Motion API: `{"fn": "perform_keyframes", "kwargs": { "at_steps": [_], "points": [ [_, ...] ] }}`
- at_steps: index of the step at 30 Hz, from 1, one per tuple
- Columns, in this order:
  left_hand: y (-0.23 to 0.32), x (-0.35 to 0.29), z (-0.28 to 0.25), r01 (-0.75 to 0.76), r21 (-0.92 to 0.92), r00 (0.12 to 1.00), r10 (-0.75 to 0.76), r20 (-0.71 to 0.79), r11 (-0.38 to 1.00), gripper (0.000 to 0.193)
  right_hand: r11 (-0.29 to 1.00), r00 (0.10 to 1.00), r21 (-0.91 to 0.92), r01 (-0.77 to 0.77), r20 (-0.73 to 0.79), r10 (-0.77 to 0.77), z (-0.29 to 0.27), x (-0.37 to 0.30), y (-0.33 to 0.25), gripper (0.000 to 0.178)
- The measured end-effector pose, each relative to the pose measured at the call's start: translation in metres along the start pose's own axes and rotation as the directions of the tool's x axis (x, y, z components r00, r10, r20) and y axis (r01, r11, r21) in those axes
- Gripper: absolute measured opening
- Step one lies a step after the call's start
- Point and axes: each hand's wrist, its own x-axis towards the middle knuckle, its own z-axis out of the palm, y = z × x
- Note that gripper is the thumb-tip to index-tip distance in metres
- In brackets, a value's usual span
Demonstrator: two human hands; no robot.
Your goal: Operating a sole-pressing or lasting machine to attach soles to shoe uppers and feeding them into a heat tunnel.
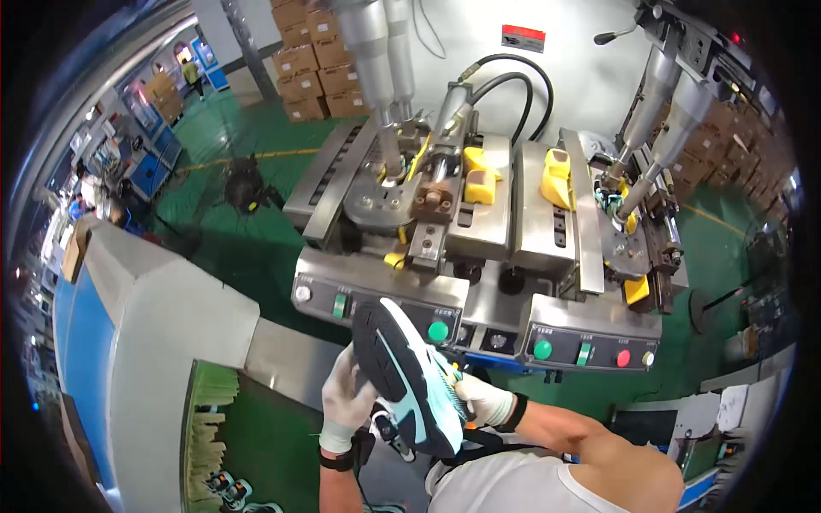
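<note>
Head view: you have one mint, white and black sneaker (417, 376) raised in front of the steel two-station press (489, 232), tilted, with its black outsole (374, 338) turned to the left. Its upper end overlaps the lower edge of the left control panel (382, 306), and its lower end comes down near your white top (513, 486). Your gloved right hand (483, 400) is closed on the upper, on the side away from the outsole. Your gloved left hand (347, 393) lies half curled against the outsole's left edge; some of its fingers are hidden, so you cannot tell how firmly it grips. Near the left panel's right-hand corner sits a green button (439, 331), just beside the sneaker. The right control panel (590, 335) carries another green button (542, 350) by its left-hand corner and a red button (623, 357) towards its right-hand end. Above the panels, yellow pads (481, 188) stand along the inner edges of both stations
</note>
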Motion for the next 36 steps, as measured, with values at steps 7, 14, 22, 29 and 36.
{"fn": "perform_keyframes", "kwargs": {
  "at_steps": [7, 14, 22, 29, 36],
  "points": [
    [-0.017, 0.07, 0.061, 0.003, 0.096, 0.991, 0.01, -0.136, 0.995, 0.048, 0.953, 0.951, -0.225, 0.202, -0.188, -0.245, -0.046, -0.091, -0.11, 0.086],
    [0.006, 0.125, 0.078, -0.083, 0.285, 0.994, 0.102, -0.05, 0.955, 0.046, 0.88, 0.863, 0.022, 0.475, -0.207, -0.461, -0.014, -0.082, -0.142, 0.077],
    [0.021, 0.17, 0.051, -0.283, 0.582, 0.951, 0.299, 0.071, 0.762, 0.047, 0.862, 0.831, -0.069, 0.503, -0.237, -0.503, -0.016, -0.074, -0.119, 0.08],
    [0.016, 0.21, 0.036, -0.293, 0.612, 0.95, 0.296, 0.1, 0.734, 0.054, 0.856, 0.798, -0.13, 0.5, -0.316, -0.513, 0.006, -0.083, -0.099, 0.065],
    [-0.029, 0.257, 0.04, -0.375, 0.702, 0.921, 0.327, 0.21, 0.606, 0.054, 0.875, 0.797, -0.147, 0.461, -0.364, -0.481, -0.019, -0.09, -0.087, 0.063]
  ]
}}
